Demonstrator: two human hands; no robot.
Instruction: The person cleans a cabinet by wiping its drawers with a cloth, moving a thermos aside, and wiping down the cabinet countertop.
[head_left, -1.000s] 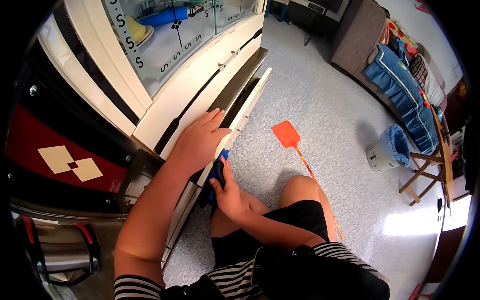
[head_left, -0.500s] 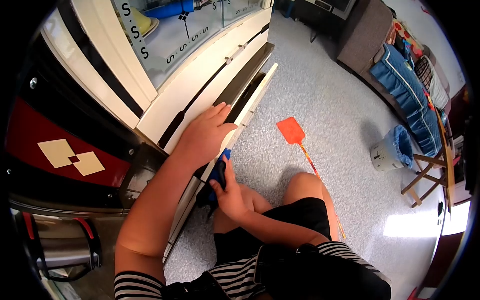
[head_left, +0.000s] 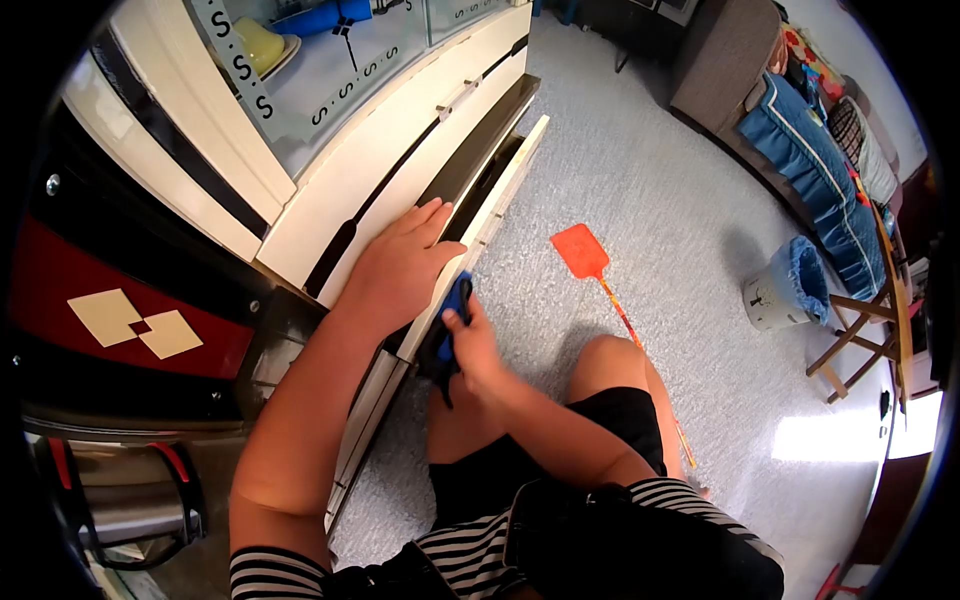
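Observation:
My left hand (head_left: 402,262) lies across the partly pulled-out drawer (head_left: 487,222) of a white cabinet (head_left: 400,150). Its fingers are stretched out over the gap, and the thumb rests at the top edge of the drawer front. Below it, my right hand (head_left: 476,345) has its fingers wrapped round a blue-and-black hand tool (head_left: 452,312), held close against the outer face of the drawer front. Hand and drawer partly hide the tool, so its exact kind cannot be told. An orange-red fly swatter (head_left: 580,251) lies on the floor, its handle passing beside my right knee.
On the right stand a bin with a blue liner (head_left: 775,298) and a folding wooden stool (head_left: 860,335). A sofa with a blue cover (head_left: 815,190) is behind them. A dark red panel (head_left: 120,310) and a steel pot-like container (head_left: 120,490) are at the left.
My right hand and the blue-and-black tool have moved up and slightly right along the drawer front. My left hand stays on the drawer; the view has shifted slightly.

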